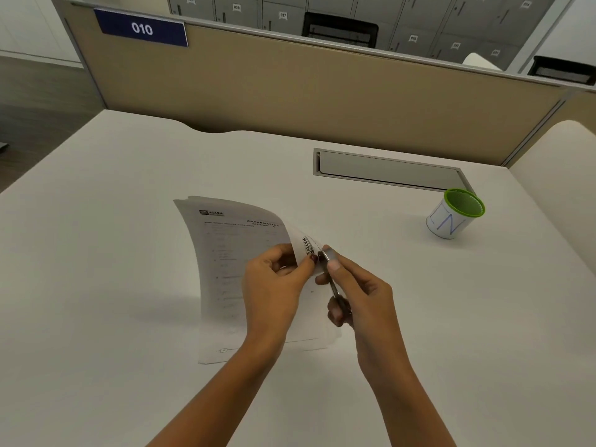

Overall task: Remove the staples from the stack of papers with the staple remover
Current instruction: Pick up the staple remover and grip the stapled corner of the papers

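Left of paper stack (225, 253): bare desk (96, 253).
Far right: green-rimmed cup (451, 221) near cable hatch (387, 171).
Far edge: partition wall (290, 101).

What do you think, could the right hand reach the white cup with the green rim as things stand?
Probably yes: only white tabletop lies between the right hand and the white cup with the green rim, though its fingers grip the metal staple remover.

staples: too small to tell
staple remover (330, 255): mostly hidden inside right hand (359, 296)
stack of papers (222, 253): body print blurred; corner covered by left hand (274, 285)
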{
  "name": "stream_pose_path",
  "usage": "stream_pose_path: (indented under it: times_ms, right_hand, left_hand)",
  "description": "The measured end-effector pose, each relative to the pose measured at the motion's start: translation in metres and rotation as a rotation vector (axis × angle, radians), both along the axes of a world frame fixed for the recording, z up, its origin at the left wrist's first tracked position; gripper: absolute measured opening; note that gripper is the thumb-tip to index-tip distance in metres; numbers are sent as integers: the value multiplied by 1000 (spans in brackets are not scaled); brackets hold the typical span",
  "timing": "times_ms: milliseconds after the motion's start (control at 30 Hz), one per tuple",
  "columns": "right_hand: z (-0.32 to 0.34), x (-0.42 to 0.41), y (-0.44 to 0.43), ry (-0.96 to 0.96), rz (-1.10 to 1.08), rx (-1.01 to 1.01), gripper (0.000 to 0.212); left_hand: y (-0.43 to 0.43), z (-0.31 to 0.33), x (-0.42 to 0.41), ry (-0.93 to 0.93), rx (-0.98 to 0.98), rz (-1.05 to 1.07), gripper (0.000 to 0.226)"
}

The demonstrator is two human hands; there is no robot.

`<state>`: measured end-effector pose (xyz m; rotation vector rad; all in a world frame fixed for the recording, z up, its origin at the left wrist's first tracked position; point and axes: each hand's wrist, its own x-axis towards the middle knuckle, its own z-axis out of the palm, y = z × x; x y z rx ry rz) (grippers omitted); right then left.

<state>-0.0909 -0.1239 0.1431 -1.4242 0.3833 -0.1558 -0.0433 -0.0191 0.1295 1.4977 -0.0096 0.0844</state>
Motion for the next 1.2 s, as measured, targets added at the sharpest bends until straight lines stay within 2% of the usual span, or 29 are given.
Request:
stream_pose_path:
  times_ms: [233, 433, 533, 633, 767, 900, 967, 1067, 1133, 1200]
  right_hand:
    - [4, 4, -3, 110, 64, 278, 25]
    - [3, 6, -8, 254, 91, 799, 28]
    - [3, 6, -8, 256, 100, 895, 26]
    - [2, 5, -9, 212, 94, 729, 32]
    - [-1, 2, -2, 81, 36, 325, 32]
    - [-1, -1, 4, -41, -15, 357, 39]
    - [2, -3, 1, -91, -32, 278, 43]
    - [2, -3, -5, -149, -100, -11, 37]
    - [0, -3, -8, -175, -152, -292, 33]
    - [-2, -3, -9, -196, -175, -587, 38]
  left_hand:
    - [1, -2, 2, 20, -47, -18, 10]
    - [2, -4, 3, 32, -43, -15, 11]
    - [1, -5, 3, 53, -57, -14, 13]
    - [0, -5, 3, 70, -64, -4, 12]
    - [-3, -5, 4, 86, -63, -2, 13]
    - [-6, -3, 5, 70, -26, 13, 17]
    - [-4, -5, 6, 88, -29, 29, 18]
    - [0, -6, 6, 102, -52, 17, 21]
    - [0, -4, 6, 100, -56, 19, 24]
    - [-2, -4, 5, 103, -46, 30, 24]
